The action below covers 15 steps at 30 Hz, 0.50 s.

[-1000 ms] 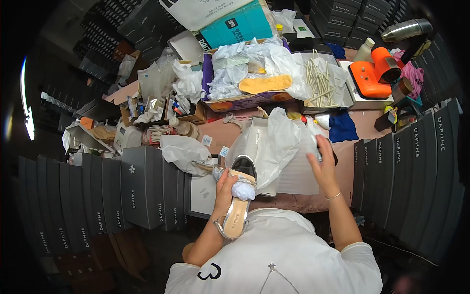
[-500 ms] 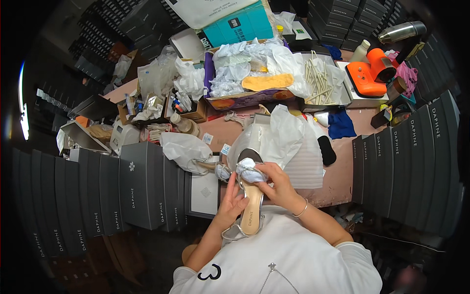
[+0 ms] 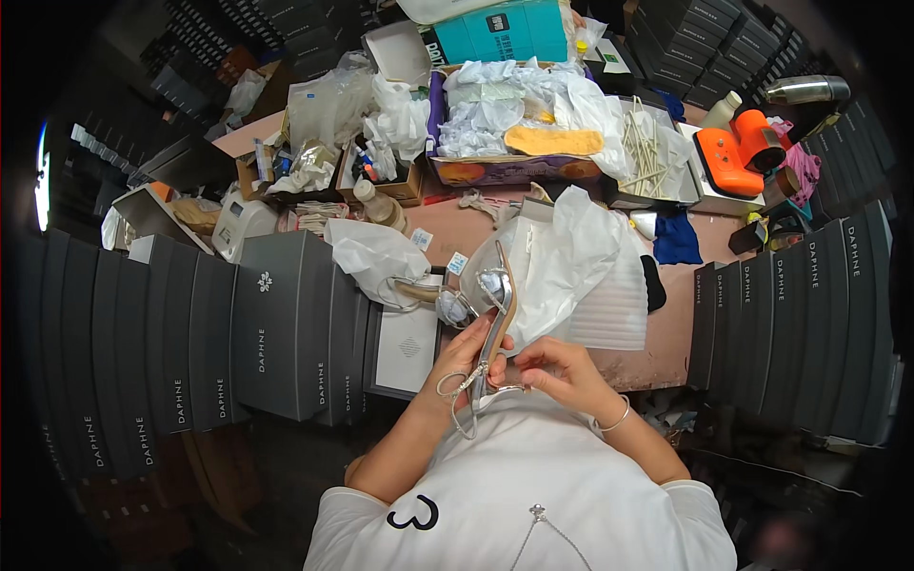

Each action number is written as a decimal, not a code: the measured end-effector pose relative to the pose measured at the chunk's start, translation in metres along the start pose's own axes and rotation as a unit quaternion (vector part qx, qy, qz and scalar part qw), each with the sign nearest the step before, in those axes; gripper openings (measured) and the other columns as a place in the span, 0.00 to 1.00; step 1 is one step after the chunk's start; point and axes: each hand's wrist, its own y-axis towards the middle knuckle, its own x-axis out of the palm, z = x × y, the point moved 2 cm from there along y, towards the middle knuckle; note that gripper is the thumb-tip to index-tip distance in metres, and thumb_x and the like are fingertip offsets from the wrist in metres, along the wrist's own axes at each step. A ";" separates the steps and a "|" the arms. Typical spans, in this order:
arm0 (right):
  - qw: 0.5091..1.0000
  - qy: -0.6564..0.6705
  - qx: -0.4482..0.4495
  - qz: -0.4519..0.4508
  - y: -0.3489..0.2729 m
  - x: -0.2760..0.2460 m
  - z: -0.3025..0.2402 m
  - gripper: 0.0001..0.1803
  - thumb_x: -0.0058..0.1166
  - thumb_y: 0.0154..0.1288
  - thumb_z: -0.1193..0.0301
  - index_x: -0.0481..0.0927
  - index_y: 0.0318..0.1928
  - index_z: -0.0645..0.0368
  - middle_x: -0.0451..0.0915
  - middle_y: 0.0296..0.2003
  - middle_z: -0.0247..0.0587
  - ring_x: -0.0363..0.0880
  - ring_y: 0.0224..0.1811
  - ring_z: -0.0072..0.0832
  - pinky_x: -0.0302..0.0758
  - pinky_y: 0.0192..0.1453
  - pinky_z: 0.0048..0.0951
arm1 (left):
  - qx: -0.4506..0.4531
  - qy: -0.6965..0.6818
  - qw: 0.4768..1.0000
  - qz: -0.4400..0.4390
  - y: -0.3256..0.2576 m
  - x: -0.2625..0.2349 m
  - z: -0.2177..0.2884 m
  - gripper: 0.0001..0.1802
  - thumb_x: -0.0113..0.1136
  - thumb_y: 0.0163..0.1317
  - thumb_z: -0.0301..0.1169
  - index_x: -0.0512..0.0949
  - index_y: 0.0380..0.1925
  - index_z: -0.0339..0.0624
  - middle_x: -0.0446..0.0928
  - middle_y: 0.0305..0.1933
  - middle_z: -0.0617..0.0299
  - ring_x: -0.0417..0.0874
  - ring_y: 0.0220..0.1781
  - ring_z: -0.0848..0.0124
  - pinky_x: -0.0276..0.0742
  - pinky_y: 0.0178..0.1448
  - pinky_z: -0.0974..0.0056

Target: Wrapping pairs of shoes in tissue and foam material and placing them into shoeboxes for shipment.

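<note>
A silver sandal (image 3: pixel 496 335) with white stuffing in its toe stands turned on its side in front of my chest, toe pointing away from me. My left hand (image 3: pixel 464 354) is closed round its middle, with the thin ankle straps hanging loose below. At the sandal's heel end, my right hand (image 3: pixel 564 373) has its fingers curled in a pinch; whatever lies between the fingertips is too small to make out. The other silver sandal (image 3: pixel 451 306), also stuffed, lies just left on the table by white wrapping paper (image 3: pixel 376 259).
An open shoebox (image 3: pixel 402 354) is at left by upright grey shoeboxes (image 3: pixel 284 328); more grey boxes (image 3: pixel 800 333) line the right. White tissue (image 3: pixel 576 257) and foam sheet (image 3: pixel 609 309) lie ahead. Behind are a purple carton (image 3: pixel 514 169), a box of sticks (image 3: pixel 645 152) and an orange device (image 3: pixel 731 157).
The sandal has turned from showing its insole to standing on its side. My right hand has moved from the toe down to the heel end. The whole view has shifted slightly.
</note>
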 end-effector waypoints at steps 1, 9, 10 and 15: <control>1.000 -0.020 -0.017 0.001 -0.001 0.005 -0.005 0.12 0.60 0.63 0.70 0.78 0.44 0.63 0.79 0.36 0.38 0.79 0.37 0.25 0.75 0.44 0.25 | -0.006 -0.010 1.000 0.016 0.001 0.001 -0.002 0.19 0.46 0.73 0.40 0.65 0.58 0.44 0.73 0.38 0.58 0.74 0.22 0.75 0.71 0.22 0.70; 0.997 -0.054 -0.041 -0.047 0.005 0.002 -0.020 0.09 0.61 0.59 0.75 0.79 0.41 0.62 0.80 0.33 0.37 0.78 0.33 0.25 0.74 0.41 0.25 | -0.077 -0.092 0.993 0.007 0.025 -0.028 -0.015 0.18 0.51 0.70 0.41 0.70 0.52 0.41 0.74 0.34 0.58 0.74 0.22 0.74 0.72 0.23 0.72; 0.996 -0.061 -0.045 -0.036 0.007 0.002 -0.019 0.09 0.61 0.59 0.76 0.79 0.41 0.62 0.80 0.33 0.38 0.78 0.32 0.24 0.74 0.41 0.25 | -0.093 -0.104 0.990 -0.007 0.029 -0.030 -0.015 0.18 0.51 0.70 0.41 0.70 0.52 0.40 0.73 0.33 0.59 0.74 0.22 0.74 0.73 0.24 0.71; 0.993 -0.084 -0.088 0.000 0.015 -0.001 -0.017 0.08 0.60 0.58 0.80 0.80 0.39 0.62 0.79 0.31 0.37 0.77 0.30 0.22 0.74 0.36 0.23 | -0.025 0.014 0.998 0.058 0.027 -0.011 0.001 0.29 0.45 0.72 0.48 0.69 0.55 0.31 0.78 0.45 0.51 0.81 0.37 0.70 0.80 0.39 0.67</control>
